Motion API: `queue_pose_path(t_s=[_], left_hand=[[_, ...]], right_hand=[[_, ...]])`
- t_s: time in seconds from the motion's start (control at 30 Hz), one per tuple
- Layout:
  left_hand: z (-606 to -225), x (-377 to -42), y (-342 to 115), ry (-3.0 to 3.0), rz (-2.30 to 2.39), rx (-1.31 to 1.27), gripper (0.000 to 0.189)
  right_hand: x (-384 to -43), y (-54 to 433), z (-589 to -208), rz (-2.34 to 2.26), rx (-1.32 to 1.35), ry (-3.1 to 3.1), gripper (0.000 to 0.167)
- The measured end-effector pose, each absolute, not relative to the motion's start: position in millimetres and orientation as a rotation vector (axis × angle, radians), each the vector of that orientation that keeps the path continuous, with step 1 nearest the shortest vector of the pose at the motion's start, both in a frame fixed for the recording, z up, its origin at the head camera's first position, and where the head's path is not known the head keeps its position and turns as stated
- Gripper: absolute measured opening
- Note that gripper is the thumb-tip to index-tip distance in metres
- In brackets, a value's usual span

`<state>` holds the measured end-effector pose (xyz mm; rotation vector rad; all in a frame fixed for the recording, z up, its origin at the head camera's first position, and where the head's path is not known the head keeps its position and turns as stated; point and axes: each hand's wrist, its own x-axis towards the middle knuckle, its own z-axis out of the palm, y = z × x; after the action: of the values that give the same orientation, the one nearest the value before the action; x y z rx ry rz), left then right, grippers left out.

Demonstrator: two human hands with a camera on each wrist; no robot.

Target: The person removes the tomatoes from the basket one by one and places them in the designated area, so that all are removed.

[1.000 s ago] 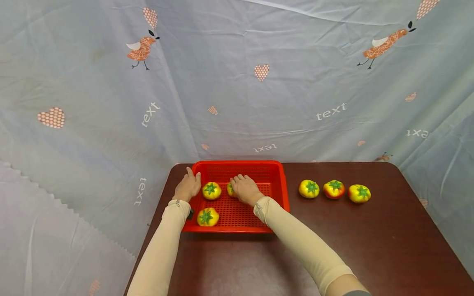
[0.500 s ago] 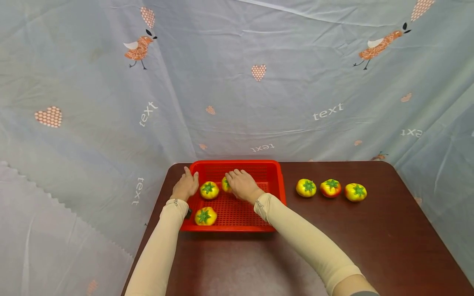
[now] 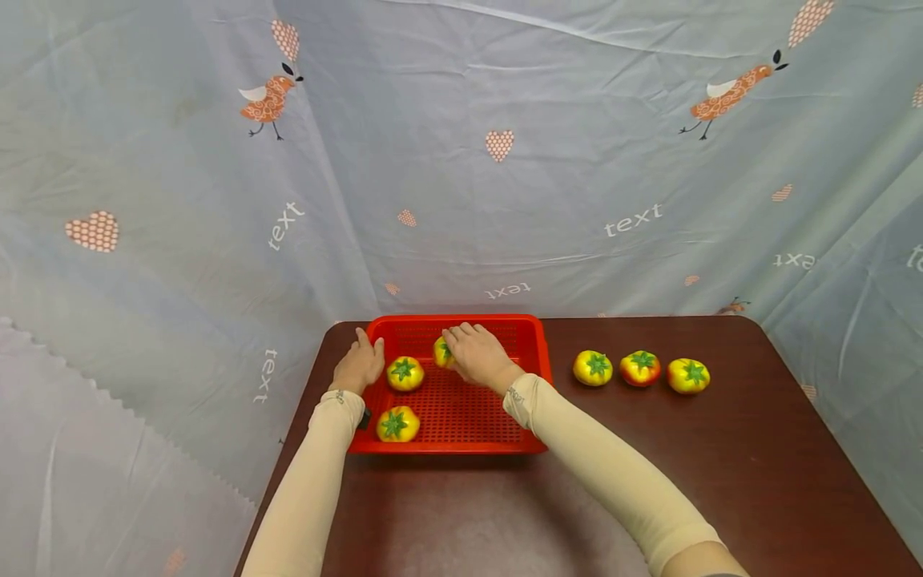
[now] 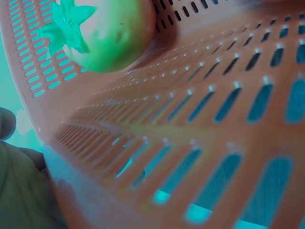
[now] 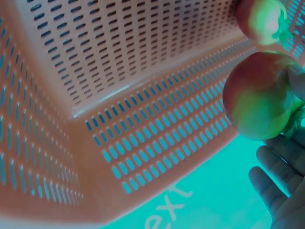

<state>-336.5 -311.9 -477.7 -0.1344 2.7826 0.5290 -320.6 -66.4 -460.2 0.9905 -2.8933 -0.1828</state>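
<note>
My right hand [image 3: 479,355] is over the back part of a red perforated basket [image 3: 469,447] and grips a yellow-red tomato [image 3: 441,353] with a green star-shaped top. In the right wrist view, the thumb lies on this tomato [image 5: 257,98] and the fingers [image 5: 274,164] spread below it. Two other tomatoes sit at the basket's left side, one behind [image 3: 405,373] and one in front [image 3: 397,424]. My left hand [image 3: 358,365] is at the left rim, its index finger and thumb extended, holding no tomato. The left wrist view shows only part of that hand [image 4: 24,191], outside the basket wall.
Right of the basket, three more tomatoes stand in a row on the dark brown table: a left one [image 3: 593,368], a redder middle one [image 3: 639,368] and a right one [image 3: 688,376]. A grey-blue printed cloth [image 3: 447,184] hangs behind the table.
The right hand has moved the gripped tomato toward the back of the basket, and more of it shows now. The left hand stays at the rim. The head view has shifted slightly.
</note>
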Motion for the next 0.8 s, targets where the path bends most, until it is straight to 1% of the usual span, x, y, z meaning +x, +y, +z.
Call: queue_pose_path(t_s=[0.3,0.57,0.8], left_hand=[[-478.9,-336.2,-311.1,2.788,0.539,-0.13,0.071],[-481.1,-337.3,-312.1,2.807,0.531,-0.124,0.071],[-479.3,-337.7,-311.4,2.811,0.528,-0.113,0.071]], right_hand=[[-324.3,-38.2,-448.7,-0.041,0.893,-2.903,0.062],[-323.9,-15.2,-441.3,0.079,0.88,-2.836,0.062],[-324.2,2.3,-436.5,0.074,0.826,-2.84,0.062]])
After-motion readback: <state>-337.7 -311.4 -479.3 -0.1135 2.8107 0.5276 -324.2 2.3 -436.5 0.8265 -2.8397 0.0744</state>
